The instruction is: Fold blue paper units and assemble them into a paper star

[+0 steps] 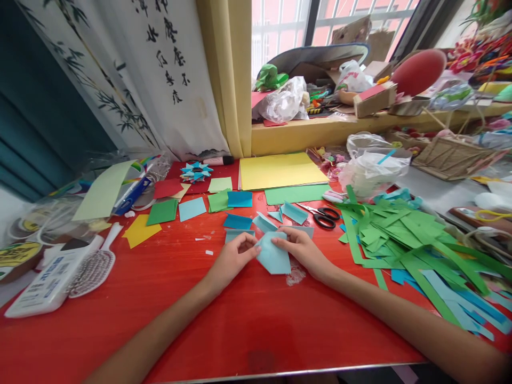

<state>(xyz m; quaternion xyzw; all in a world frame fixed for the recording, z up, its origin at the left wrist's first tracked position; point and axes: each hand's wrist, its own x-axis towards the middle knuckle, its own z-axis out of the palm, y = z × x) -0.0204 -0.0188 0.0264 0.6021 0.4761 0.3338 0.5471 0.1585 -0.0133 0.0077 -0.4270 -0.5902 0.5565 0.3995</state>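
A light blue piece of paper (274, 257) with folded corners is held between both hands, just above the red table (256, 314). My left hand (237, 257) pinches its left edge between thumb and fingers. On the paper's upper right lies the thumb of my right hand (302, 250), its fingers closed around the edge behind. Several folded blue paper pieces (294, 213) lie just beyond the hands. Black-handled scissors (325, 216) rest to their right, blades pointing left.
Green and blue paper strips (404, 234) pile up at the right. Coloured paper squares (162, 212), a yellow sheet stack (282, 170) and a blue paper star ring (196, 172) lie toward the back. A hairbrush (94, 269) and white package (52, 282) are at left.
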